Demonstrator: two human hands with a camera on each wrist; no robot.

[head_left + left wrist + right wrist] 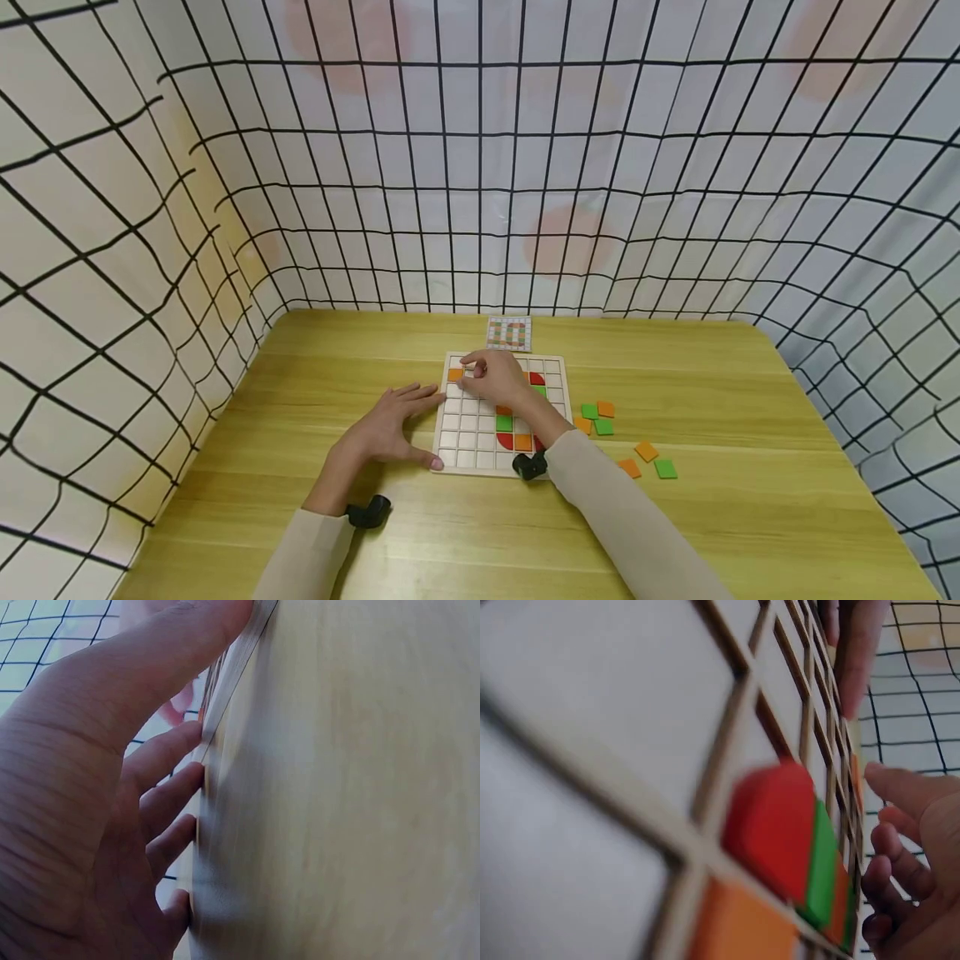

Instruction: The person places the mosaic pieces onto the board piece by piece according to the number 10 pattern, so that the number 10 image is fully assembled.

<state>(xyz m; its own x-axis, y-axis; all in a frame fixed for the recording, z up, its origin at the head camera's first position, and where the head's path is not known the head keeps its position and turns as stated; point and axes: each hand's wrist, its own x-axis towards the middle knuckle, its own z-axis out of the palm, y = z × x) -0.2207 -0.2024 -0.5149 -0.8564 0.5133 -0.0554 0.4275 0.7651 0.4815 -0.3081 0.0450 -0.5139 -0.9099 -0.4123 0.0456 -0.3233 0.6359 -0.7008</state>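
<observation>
A white gridded board (457, 437) lies on the table, with orange, green and red pieces in some cells. My left hand (390, 425) spreads along its left side, the thumb at the lower left corner and the index fingertip by the left edge. Above the board's upper left part is my right hand (497, 379), its thumb and index finger apart, nothing visible between them. Near those fingertips an orange square tile (455, 375) sits in a cell. In the right wrist view, a red rounded piece (772, 825) and a green tile (821, 862) fill neighbouring cells. My right hand covers some cells.
Loose green tiles (603, 427) and orange tiles (647, 452) are scattered on the table to the right of the board. Behind the board lies a small printed pattern card (509, 333). A white cloth wall with a black grid (480, 167) encloses the table's back and sides.
</observation>
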